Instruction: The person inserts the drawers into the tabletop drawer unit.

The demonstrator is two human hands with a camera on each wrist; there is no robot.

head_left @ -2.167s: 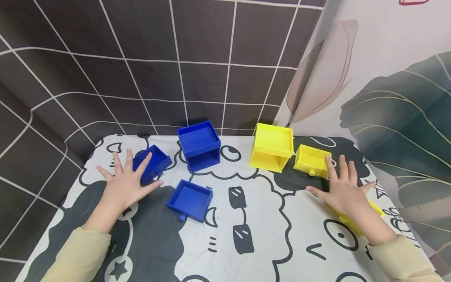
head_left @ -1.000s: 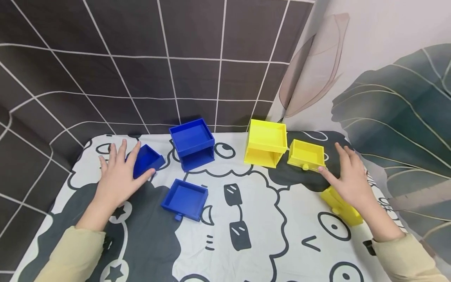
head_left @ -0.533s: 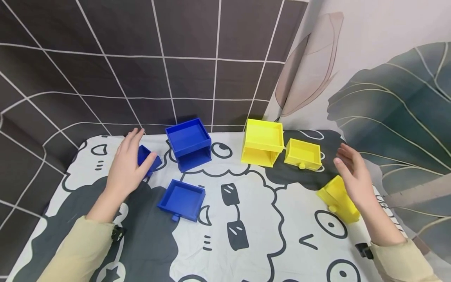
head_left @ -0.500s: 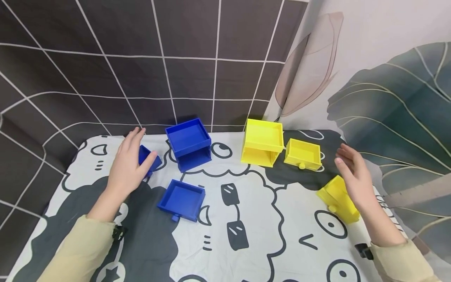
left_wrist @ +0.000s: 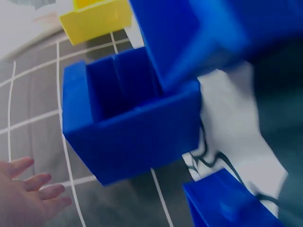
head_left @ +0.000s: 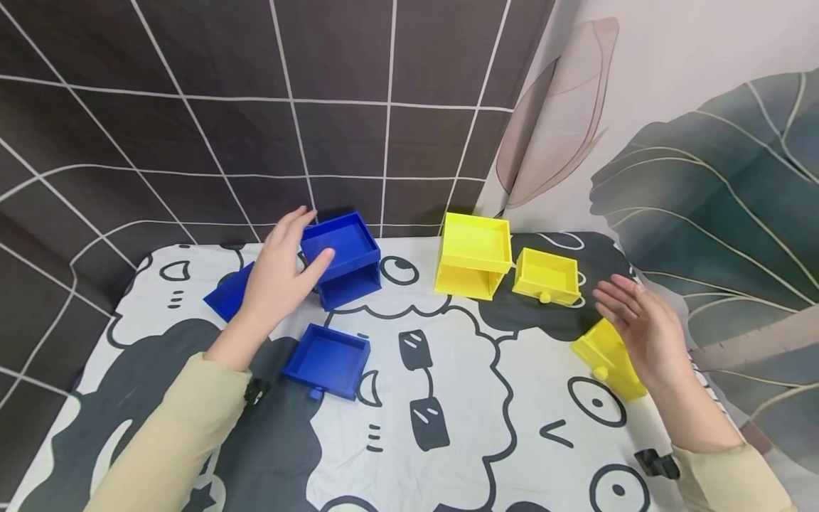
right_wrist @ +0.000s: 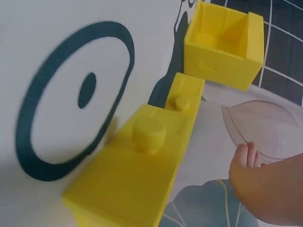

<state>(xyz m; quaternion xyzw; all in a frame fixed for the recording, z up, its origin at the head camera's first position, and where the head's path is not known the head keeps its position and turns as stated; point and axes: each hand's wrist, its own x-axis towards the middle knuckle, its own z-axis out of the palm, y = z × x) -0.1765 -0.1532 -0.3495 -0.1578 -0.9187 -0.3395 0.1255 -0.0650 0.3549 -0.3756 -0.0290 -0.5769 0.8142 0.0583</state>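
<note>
My left hand (head_left: 278, 274) hovers at the left side of a blue box frame (head_left: 342, 245), thumb and fingers spread; in the left wrist view the hand (left_wrist: 31, 194) appears apart from the frame (left_wrist: 132, 142). Partly behind that hand and wrist lies a blue drawer (head_left: 229, 293). A second blue drawer (head_left: 328, 361) with a knob sits in front of the frame. My right hand (head_left: 646, 331), fingers extended and holding nothing, is above a yellow drawer (head_left: 608, 359), which it partly covers. Another yellow drawer (head_left: 546, 276) lies beside the yellow box frame (head_left: 475, 254).
A white and dark cartoon-printed cloth (head_left: 441, 398) covers the table. Behind it hangs a dark grid-patterned cloth (head_left: 339, 135), with a leaf-printed curtain (head_left: 723, 192) on the right. The two frames stand near the back edge, with a gap between them.
My left hand has moved right, from the left blue drawer to the blue frame. The right hand has drawn away from the yellow drawers and turned palm inward. Drawers and frames stay put.
</note>
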